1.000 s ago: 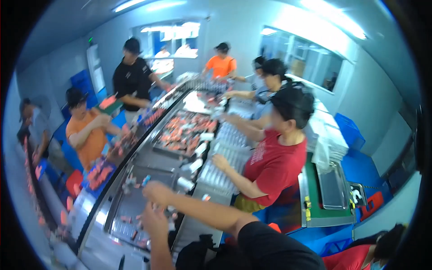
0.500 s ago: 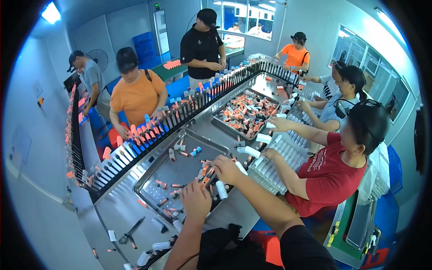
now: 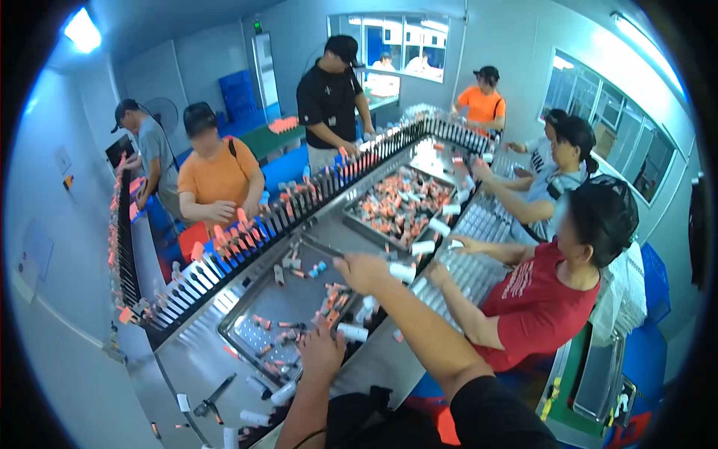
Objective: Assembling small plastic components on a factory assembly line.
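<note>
A shallow metal tray point(image 3: 238, 318) lies in front of me with small orange, grey and black tube-like pieces point(image 3: 335, 301) scattered in it, several heaped at its right side. My left hand point(image 3: 321, 352) is over the tray's near right part, fingers spread beside the orange pieces. A white cylinder point(image 3: 352, 332) lies just right of it. My right hand point(image 3: 368, 274) reaches across the tray's right side toward its far rim, fingers closed together; what they hold, if anything, is hidden. Another white cylinder point(image 3: 402, 272) stands beside that wrist.
A second tray point(image 3: 351, 221) full of orange and white pieces lies farther off. A line of black upright holders point(image 3: 299, 202) curves round the table. Co-workers stand around, including one in a red shirt point(image 3: 550, 299) close on the right. Tweezer-like black tool point(image 3: 215, 395) lies at the left.
My right hand has moved forward and left from the heap toward the tray's far rim. My left hand has shifted slightly down. White cylinders on the right have moved along.
</note>
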`<state>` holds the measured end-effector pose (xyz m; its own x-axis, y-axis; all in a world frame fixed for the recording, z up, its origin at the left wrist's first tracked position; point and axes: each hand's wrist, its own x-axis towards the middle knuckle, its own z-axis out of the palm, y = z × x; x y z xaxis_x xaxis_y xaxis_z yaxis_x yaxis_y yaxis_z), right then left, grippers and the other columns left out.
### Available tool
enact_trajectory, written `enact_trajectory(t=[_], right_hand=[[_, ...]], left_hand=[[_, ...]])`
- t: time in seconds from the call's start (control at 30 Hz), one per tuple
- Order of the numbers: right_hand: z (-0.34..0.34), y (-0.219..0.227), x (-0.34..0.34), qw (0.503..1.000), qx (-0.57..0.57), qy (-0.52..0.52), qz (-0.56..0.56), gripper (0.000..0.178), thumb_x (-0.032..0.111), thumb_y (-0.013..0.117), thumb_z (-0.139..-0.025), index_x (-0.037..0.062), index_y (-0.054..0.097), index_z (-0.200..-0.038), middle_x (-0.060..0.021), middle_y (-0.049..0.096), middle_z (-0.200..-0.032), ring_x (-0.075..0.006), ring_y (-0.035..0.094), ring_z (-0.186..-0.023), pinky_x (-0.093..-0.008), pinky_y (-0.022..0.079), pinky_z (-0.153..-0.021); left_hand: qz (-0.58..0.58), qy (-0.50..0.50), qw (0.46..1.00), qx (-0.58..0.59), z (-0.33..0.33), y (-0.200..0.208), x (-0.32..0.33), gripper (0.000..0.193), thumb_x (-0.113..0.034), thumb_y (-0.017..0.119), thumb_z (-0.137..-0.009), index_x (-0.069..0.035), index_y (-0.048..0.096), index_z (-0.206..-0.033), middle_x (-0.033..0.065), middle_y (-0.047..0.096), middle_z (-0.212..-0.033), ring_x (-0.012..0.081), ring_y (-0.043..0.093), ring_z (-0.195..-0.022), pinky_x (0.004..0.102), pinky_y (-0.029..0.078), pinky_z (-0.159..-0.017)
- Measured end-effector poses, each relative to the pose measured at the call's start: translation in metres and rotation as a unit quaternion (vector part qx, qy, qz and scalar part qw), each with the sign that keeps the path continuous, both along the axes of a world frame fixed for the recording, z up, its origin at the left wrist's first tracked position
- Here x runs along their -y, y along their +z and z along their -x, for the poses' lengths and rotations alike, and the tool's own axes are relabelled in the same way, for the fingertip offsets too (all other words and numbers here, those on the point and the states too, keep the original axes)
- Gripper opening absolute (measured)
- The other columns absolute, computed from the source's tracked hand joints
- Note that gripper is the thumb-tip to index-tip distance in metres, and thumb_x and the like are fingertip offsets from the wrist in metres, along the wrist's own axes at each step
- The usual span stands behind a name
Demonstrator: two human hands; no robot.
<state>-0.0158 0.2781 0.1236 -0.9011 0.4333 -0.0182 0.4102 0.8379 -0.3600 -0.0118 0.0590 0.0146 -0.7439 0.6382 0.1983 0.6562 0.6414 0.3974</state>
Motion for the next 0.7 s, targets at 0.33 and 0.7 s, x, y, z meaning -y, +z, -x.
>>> enact_trajectory(t=[0.33, 0.7], right_hand=[[0.009, -0.056, -0.016, 0.99, -0.136, -0.025, 0.01, 0.038, 0.037, 0.049, -0.099, 0.0048, 0.069, -0.095, -0.0205, 0.07, -0.1, -0.0415, 0.066, -0.097, -0.0525, 0.053, -0.084], [0.0, -0.045, -0.01, 0.97, -0.244, 0.009, 0.005, 0.031, 0.032, 0.054, -0.098, 0.0052, 0.066, -0.089, -0.0189, 0.066, -0.09, -0.0412, 0.065, -0.09, -0.0524, 0.052, -0.079]], left_hand=[[0.023, 0.074, 0.994, 0.08, 0.006, -0.009, -0.017, 0.073, -0.039, 0.065, -0.09, 0.004, 0.042, -0.144, 0.0277, 0.058, -0.132, 0.0469, 0.062, -0.107, 0.0547, 0.05, -0.091], [-0.098, 0.036, 0.994, -0.01, 0.015, 0.015, -0.011, 0.056, -0.027, 0.063, -0.09, 0.002, 0.049, -0.136, 0.0229, 0.065, -0.112, 0.0417, 0.062, -0.109, 0.0524, 0.047, -0.096]])
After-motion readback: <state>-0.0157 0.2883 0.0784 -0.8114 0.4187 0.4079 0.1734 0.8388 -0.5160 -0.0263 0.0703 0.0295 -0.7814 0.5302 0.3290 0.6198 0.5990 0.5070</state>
